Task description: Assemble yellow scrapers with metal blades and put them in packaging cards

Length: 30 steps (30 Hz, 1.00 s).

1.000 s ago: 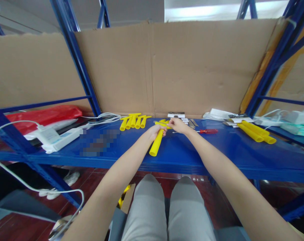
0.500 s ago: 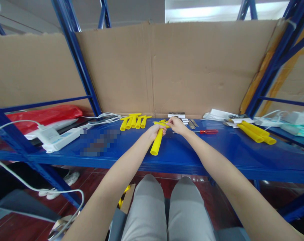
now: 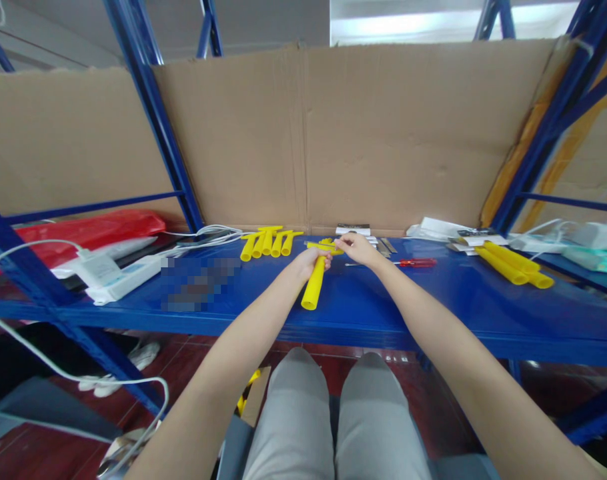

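Observation:
My left hand [image 3: 313, 259] is wrapped round the neck of a yellow T-shaped handle [image 3: 312, 291], whose hollow round end points towards me. At the handle's crossbar [image 3: 323, 248], my right hand [image 3: 354, 247] has its fingertips pinched together near the right end; whatever is between them is too small to make out. Just right of my right hand lies a red-handled screwdriver [image 3: 416, 263] with its shaft pointing left. Small yellow parts [image 3: 326, 241] show behind the crossbar, partly hidden. Thin flat metal blades [image 3: 385, 247] lie beyond my right hand.
Several yellow T-shaped handles [image 3: 266, 243] stand in a row at the back left. On the right lie yellow tubes [image 3: 508, 263] and labelled packets [image 3: 478, 239]. A white power strip [image 3: 128, 279] with cables sits left. Cardboard [image 3: 383, 133] walls the back of the blue shelf [image 3: 373, 320].
My right hand's fingertips have shifted slightly right along the crossbar, and more of the crossbar's right end and the screwdriver's shaft shows. My left hand keeps its hold on the handle.

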Motion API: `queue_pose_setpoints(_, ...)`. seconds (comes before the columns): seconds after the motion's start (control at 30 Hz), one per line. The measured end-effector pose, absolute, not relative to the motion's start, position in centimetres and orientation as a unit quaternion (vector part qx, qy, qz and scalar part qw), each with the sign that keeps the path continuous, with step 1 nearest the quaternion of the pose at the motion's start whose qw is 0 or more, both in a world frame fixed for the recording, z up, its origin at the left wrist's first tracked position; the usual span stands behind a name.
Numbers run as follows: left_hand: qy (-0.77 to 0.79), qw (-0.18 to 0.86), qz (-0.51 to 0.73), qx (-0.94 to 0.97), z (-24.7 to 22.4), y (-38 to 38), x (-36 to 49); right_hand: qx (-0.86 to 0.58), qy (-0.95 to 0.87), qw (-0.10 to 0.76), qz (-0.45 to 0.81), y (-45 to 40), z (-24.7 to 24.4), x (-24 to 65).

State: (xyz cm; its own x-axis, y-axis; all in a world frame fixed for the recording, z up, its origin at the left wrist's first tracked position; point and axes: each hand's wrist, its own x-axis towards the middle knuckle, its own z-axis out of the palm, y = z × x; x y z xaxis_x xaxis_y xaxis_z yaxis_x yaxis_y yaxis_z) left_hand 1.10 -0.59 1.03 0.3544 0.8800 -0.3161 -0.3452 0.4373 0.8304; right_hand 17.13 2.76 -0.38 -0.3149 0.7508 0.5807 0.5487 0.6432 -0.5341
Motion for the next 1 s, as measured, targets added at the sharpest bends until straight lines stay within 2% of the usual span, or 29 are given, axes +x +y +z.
queue_pose_setpoints(0.4, 0.430, 0.702, 0.426, 0.376, 1.1, -1.4, 1.5, -0.389, -0.850, 0.354, 0.032, 2.5, -0.1, 17.3)
queue_pose_setpoints(0.63, 0.431, 0.692, 0.450, 0.365, 1.2, -1.3, 1.4, -0.393, -0.875, 0.278, -0.036, 1.8, 0.5, 17.5)
queue_pose_setpoints(0.7, 0.422, 0.693, 0.461, 0.360, 1.3, -1.4, 1.3, -0.394, -0.869, 0.293, -0.056, 1.3, 1.1, 17.7)
queue_pose_setpoints(0.9, 0.422, 0.696, 0.472, 0.340, 1.5, -1.6, 1.3, -0.423, -0.784, 0.429, -0.149, -0.2, 4.1, 19.3)
queue_pose_setpoints(1.0, 0.426, 0.691, 0.474, 0.341, 1.4, -1.5, 1.3, -0.474, -0.769, 0.399, -0.156, -0.6, 5.5, 21.7)
